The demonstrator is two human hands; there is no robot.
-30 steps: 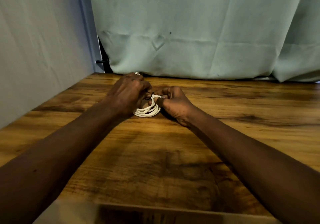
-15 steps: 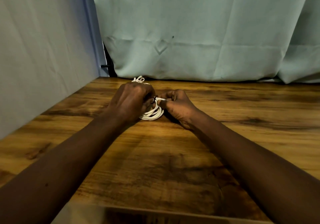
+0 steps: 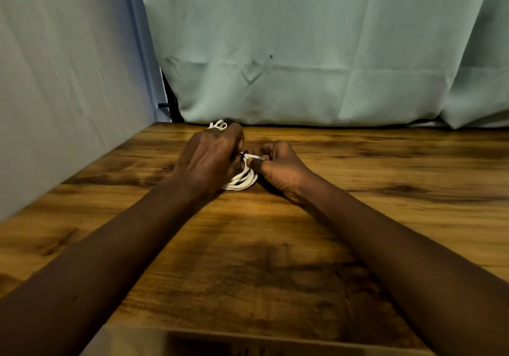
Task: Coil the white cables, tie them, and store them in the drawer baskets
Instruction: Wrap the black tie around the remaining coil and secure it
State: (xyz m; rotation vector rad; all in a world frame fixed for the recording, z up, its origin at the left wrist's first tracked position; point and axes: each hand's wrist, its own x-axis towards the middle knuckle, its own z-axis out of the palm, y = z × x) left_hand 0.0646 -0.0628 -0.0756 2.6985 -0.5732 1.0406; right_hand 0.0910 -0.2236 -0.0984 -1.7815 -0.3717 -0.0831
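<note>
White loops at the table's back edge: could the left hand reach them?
Probably yes: the white loops lie just past the left hand, nothing between, but it grips the coiled cable and must let go first.

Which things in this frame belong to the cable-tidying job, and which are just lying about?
Job: coiled white cable, gripped by the left hand and pinched by the right hand; second white cable, lying behind the left hand.
Not the job: wooden table; pale green curtain; black stand in the corner.
</note>
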